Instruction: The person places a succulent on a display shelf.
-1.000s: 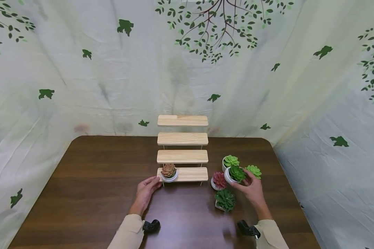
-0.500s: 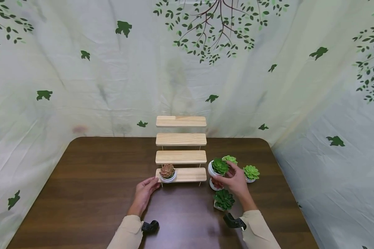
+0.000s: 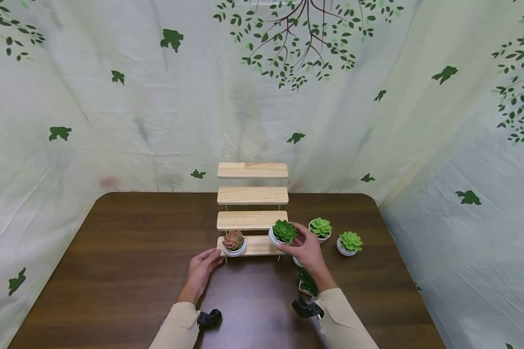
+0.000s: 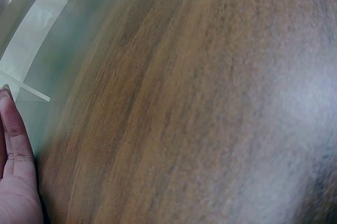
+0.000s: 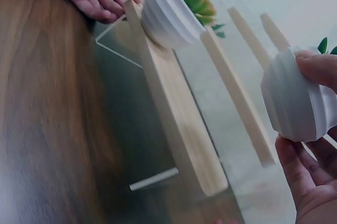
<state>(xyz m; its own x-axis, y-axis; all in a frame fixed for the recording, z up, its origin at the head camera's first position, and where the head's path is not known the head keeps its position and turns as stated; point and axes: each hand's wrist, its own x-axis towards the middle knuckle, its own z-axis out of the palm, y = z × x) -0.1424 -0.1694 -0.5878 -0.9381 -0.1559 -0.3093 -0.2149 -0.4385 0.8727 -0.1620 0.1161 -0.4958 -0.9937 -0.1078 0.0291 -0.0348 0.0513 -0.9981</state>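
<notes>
Across lower frame, dark-brown wood-grain table (image 3: 135, 252); upper frame, white leaf-printed fabric backdrop (image 3: 227, 111). Right grip (image 3: 307, 247) pinches white-potted green succulent (image 3: 284, 231); left grip (image 3: 202, 269) pinches pale wooden bottom shelf (image 3: 259, 245).

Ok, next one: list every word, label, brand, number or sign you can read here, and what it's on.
No readable text in any view.
Held pot: plain where it shows.
Shelf: bare wood grain, no lettering visible.
Cloth: leaf pictures, no lettering visible.
Black wristbands: too small to tell whether they bear marks.
</notes>
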